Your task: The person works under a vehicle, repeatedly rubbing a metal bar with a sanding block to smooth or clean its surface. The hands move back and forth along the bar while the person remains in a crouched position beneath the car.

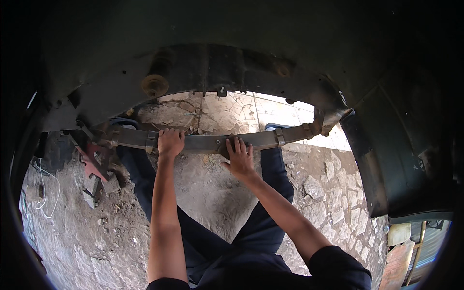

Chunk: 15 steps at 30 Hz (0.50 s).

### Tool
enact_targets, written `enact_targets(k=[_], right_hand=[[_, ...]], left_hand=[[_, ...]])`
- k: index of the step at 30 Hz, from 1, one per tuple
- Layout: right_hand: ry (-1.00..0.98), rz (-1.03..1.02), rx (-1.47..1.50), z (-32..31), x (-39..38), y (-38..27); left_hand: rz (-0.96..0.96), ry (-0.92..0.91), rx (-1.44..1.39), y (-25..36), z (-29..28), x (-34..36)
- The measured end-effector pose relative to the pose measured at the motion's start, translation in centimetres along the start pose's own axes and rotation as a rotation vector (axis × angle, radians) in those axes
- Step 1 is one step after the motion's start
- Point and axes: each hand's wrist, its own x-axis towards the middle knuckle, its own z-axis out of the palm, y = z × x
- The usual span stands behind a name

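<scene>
Grey leaf spring (200,143) is spanning the middle; at left, the left hand (170,141) is curling around it; rightward, the right hand (239,157) is lying spread near its centre, seemingly steadying; shifting it is likely calling for even support.

From my remote station I have both arms reaching forward, palms down, backs of the hands toward the head camera; the left forearm (166,217) runs nearly straight up from the lower edge, its wrist (166,158) in line with it; the left hand (171,143) is in a gripping posture, its fingers bent over at the knuckles, side by side, tips hidden; the right forearm (280,208) slants inward from the lower right, elbow bent; the right hand (240,160) lies flatter, its fingers (237,144) extended and slightly spread, the right thumb (225,166) angled toward the left hand; the two hands are near each other without touching; the left leg (139,171) and right leg (276,183) stand spread apart.
</scene>
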Motion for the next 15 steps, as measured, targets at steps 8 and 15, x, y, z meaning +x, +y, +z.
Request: enact_targets(k=[8, 15], right_hand=[[0.058, 0.043, -0.036, 0.5, 0.5, 1.6], [0.061, -0.063, 0.106, 1.4, 0.4, 0.8]], left_hand=[[0.009, -0.011, 0.009, 0.1, 0.0, 0.0], [0.002, -0.052, 0.011, 0.1, -0.1, 0.0]])
